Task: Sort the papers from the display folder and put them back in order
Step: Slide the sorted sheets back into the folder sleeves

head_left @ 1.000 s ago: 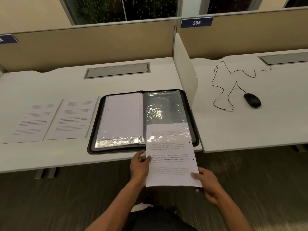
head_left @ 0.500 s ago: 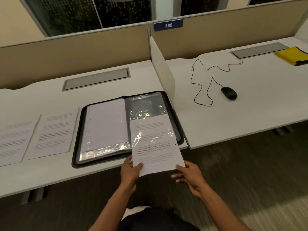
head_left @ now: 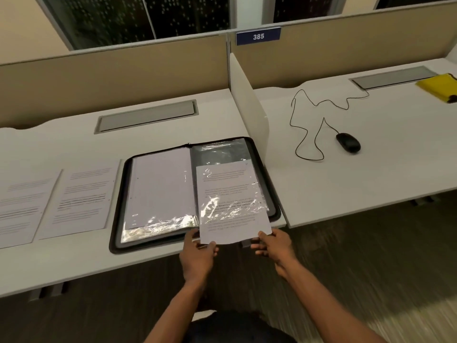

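A black zip display folder [head_left: 118,194] lies open on the white desk [head_left: 74,263], its clear sleeves glinting. A blank-looking sheet [head_left: 160,181] fills the left sleeve. A printed sheet [head_left: 230,191] sits mostly inside the right sleeve, its lower edge sticking out over the desk's front. My left hand [head_left: 197,253] pinches that sheet's bottom left corner. My right hand [head_left: 274,246] holds its bottom right corner with the fingers curled under. Two more printed sheets [head_left: 84,196] [head_left: 22,206] lie flat on the desk left of the folder.
A white divider panel [head_left: 247,100] stands just right of the folder. On the neighbouring desk are a black wired mouse [head_left: 348,142] and a yellow item [head_left: 440,86] at the far right. Beige partitions run along the back, with a sign reading 385 [head_left: 258,35].
The printed sheet has slid further up into the right sleeve, so less of it hangs over the desk edge. Both hands followed it forward. The view shifted to the right.
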The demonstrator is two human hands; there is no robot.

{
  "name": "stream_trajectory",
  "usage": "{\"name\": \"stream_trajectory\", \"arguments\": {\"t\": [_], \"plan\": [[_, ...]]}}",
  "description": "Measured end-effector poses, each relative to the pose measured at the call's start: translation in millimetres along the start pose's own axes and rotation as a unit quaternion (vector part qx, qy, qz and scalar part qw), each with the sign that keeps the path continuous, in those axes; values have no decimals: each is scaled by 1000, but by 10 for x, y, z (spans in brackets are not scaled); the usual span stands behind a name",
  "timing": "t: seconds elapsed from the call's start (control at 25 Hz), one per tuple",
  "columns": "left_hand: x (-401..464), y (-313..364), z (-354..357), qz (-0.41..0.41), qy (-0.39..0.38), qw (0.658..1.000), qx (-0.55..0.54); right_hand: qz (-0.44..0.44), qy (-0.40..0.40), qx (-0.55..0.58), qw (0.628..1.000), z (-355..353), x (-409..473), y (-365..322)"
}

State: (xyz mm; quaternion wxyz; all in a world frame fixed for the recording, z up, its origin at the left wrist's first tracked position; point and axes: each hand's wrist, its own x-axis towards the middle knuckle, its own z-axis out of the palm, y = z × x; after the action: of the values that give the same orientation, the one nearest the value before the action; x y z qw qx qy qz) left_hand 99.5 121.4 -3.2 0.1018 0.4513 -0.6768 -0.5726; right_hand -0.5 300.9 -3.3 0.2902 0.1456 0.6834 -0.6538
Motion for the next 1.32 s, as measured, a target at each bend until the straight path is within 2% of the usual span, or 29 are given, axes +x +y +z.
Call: {"name": "stream_trajectory", "arguments": {"t": [0.08, 0.12, 0.16, 0.2, 0.28, 0.32, 0.36, 0.48, 0.6, 0.76, 0.92, 1.0, 1.16, 1.32], "plan": [[93, 102, -20, 63, -12, 993, 102, -61, 79, -84, 991, 30, 10, -36], [132, 127, -27, 91, -18, 985, 143, -122, 137, -155, 971, 15, 4, -32], [168, 131, -46, 112, -23, 978, 174, -200, 182, -228, 935, 7, 1, -1], [183, 112, -77, 131, -29, 971, 197, -290, 195, -298, 888, 4, -7, 67], [205, 49, -153, 171, -35, 952, 252, -424, 132, -443, 779, 46, -25, 216], [223, 19, -184, 196, -31, 938, 283, -435, 82, -505, 741, 82, -13, 271], [255, -12, -201, 222, -23, 924, 311, -416, 41, -553, 721, 128, 16, 323], [346, 60, -131, 317, -1, 893, 320, -368, 2, -597, 713, 225, 82, 402], [496, 358, 133, 396, -49, 850, 343, -358, 0, -616, 702, 269, 102, 391], [764, 605, 374, 379, -160, 780, 472, -351, 9, -635, 688, 324, 156, 302], [820, 607, 366, 430, -122, 747, 493, -336, 12, -643, 688, 392, 224, 232], [812, 610, 345, 443, -106, 752, 477, -331, 16, -652, 682, 413, 273, 212], [799, 594, 295, 439, -91, 809, 381, -311, 17, -674, 669, 517, 375, 97], [808, 590, 241, 432, -101, 834, 328, -308, 36, -681, 664, 633, 470, -26]]}}
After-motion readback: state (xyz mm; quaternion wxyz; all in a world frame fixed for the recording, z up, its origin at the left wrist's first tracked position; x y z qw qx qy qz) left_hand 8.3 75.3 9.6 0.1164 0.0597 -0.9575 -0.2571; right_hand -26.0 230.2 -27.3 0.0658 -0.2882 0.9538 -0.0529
